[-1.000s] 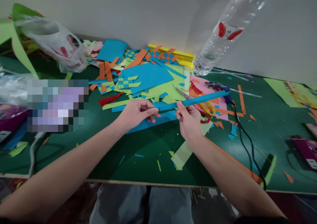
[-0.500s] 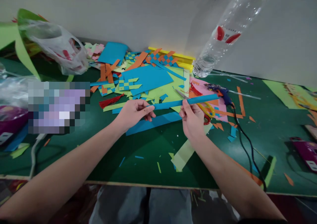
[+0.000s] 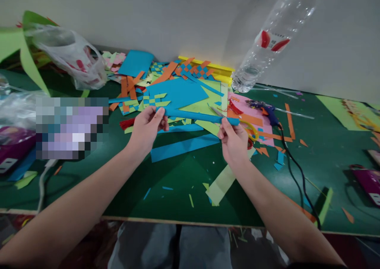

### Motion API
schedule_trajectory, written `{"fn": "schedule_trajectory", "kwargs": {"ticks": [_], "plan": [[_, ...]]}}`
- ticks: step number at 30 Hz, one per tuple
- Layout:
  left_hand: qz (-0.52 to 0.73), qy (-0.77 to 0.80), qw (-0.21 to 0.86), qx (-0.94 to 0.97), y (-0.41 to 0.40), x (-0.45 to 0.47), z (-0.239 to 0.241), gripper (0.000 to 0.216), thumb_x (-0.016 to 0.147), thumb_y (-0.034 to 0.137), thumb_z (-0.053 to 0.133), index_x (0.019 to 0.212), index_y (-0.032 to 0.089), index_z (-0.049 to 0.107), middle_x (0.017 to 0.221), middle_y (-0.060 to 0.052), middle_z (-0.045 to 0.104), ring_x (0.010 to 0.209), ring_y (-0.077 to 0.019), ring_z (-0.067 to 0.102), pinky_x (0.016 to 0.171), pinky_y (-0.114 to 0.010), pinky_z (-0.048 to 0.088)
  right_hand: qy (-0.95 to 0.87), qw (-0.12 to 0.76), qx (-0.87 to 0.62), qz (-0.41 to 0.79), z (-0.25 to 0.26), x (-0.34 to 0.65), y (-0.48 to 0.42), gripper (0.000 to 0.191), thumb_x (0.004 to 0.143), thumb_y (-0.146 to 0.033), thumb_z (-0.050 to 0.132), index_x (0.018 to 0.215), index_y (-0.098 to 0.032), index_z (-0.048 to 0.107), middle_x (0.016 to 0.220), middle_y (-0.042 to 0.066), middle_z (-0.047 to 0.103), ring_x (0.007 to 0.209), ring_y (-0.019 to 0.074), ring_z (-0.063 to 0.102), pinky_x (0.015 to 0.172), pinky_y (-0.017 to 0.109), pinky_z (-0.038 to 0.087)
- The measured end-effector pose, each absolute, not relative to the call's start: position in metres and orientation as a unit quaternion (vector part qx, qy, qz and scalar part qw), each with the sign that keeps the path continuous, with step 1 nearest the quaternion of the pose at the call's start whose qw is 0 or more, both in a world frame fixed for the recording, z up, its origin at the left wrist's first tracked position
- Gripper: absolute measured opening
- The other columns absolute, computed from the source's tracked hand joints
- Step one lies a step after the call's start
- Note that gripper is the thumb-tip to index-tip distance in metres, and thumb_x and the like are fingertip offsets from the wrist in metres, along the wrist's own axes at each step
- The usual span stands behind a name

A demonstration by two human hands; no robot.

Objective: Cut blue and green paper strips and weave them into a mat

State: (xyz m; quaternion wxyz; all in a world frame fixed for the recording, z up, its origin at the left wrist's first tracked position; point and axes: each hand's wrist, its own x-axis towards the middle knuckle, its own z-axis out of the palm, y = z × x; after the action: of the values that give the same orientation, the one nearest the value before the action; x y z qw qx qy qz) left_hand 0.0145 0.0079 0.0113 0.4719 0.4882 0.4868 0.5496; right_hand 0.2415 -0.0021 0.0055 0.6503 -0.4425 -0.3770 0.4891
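Note:
A narrow blue paper strip is stretched between my two hands above the green table. My left hand pinches its left end between thumb and fingers. Near its right end, my right hand grips the strip, thumb on top. Beneath it lies a wider blue strip flat on the table. Scissors with yellow and red handles rest just behind my right hand, partly hidden by it and the strip. A blue paper sheet and a small woven blue-and-green piece lie beyond the strip.
A clear plastic bottle stands at the back right. A blue glue gun with a black cord lies right of the scissors. On the left are a plastic bag and a blurred-out device. Paper scraps litter the green table.
My left hand has moved left and up to the strip's left end. The strip has slid left, so less of it sticks out past my right hand, which stays nearly in place.

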Motion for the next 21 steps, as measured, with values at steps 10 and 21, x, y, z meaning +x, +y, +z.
{"fn": "schedule_trajectory", "kwargs": {"ticks": [10,21], "plan": [[0.640,0.504,0.400,0.420,0.013,0.007,0.013,0.031,0.089,0.045,0.060,0.078,0.023,0.041,0.064,0.006,0.038,0.054,-0.0067,0.042,0.053,-0.023,0.040,-0.508,0.565,-0.457,0.463,0.006,0.241,-0.010,0.020,0.080,-0.039,0.073,0.072,-0.021,0.067,0.058,-0.004,0.060,0.050,0.0085,0.056,0.053,0.025,0.047],[0.722,0.457,0.418,0.310,0.015,0.000,0.016,0.035,0.089,0.039,0.062,0.076,0.023,0.034,0.056,0.009,0.032,0.046,-0.0046,0.033,0.047,-0.022,0.029,-0.607,0.418,-0.464,0.492,0.011,0.233,-0.021,0.024,0.082,-0.042,0.069,0.081,-0.018,0.066,0.072,0.004,0.075,0.059,0.0141,0.070,0.062,0.029,0.057]]}}
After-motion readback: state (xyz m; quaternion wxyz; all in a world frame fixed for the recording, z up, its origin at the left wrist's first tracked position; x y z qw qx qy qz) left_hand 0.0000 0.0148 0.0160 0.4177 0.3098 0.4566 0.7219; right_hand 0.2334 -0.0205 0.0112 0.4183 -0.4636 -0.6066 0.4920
